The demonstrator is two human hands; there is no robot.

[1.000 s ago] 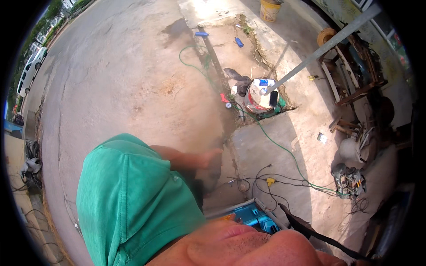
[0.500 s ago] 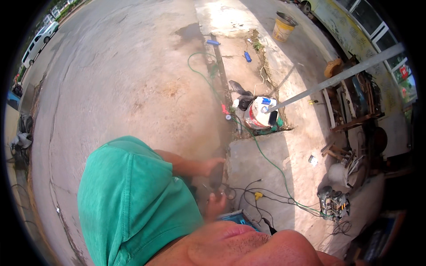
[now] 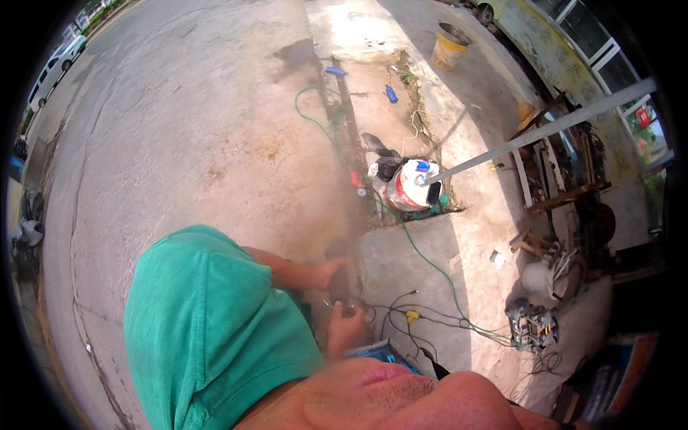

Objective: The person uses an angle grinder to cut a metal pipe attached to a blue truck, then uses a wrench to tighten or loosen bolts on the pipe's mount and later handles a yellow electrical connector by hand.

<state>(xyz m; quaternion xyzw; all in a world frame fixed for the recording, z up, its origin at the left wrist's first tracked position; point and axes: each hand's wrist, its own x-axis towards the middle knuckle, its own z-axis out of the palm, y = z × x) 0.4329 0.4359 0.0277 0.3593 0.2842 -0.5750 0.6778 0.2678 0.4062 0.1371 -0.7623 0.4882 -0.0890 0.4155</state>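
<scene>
My left arm comes out of a loose green sleeve, and my left hand is closed on a dark, blocky object low over the ground. Dust and blur hide what kind of thing it is. My right hand sits just nearer, its fingers curled against the near end of the dark object, where a small shiny part shows. What those fingers grip, if anything, cannot be made out. Beside my right hand lies a blue case-like thing, partly covered.
Black cables with a yellow connector run right to a machine. A green hose crosses the concrete. Farther off stand a white bucket holding a slanting metal pole, a yellow bucket and a cluttered wooden rack.
The scene has shifted slightly left in view. My right hand has drawn a little closer to the dark object, with its fingers more upright. My left hand keeps its hold.
</scene>
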